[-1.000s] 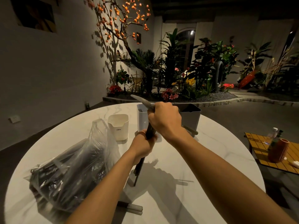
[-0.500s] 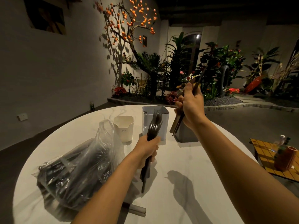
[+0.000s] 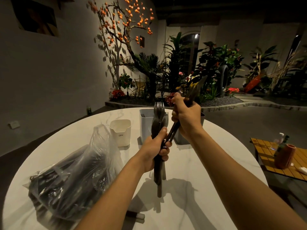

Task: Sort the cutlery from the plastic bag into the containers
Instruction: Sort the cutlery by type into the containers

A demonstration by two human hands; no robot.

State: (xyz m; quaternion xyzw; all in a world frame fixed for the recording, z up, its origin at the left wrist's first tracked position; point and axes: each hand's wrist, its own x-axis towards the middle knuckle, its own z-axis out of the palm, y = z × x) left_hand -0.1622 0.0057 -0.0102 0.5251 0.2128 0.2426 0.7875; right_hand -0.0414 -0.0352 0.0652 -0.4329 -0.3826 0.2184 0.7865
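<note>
The left hand (image 3: 154,151) curls tight round an upright bundle of forks (image 3: 159,113) at mid-frame, tines up. Just right of it, the right hand (image 3: 186,118) grips knives (image 3: 195,90), blades slanting to the upper right and handles reaching down to the left fingers. Behind the hands stand three containers: a white cup (image 3: 120,133), a pale box (image 3: 145,128) and a dark box (image 3: 181,139). The plastic bag (image 3: 71,176) lies at lower left on the worktop (image 3: 191,205) — dark cutlery inside.

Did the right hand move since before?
Yes. The right hand shifted right, from in front of the tall light grey container to the dark grey container.
</note>
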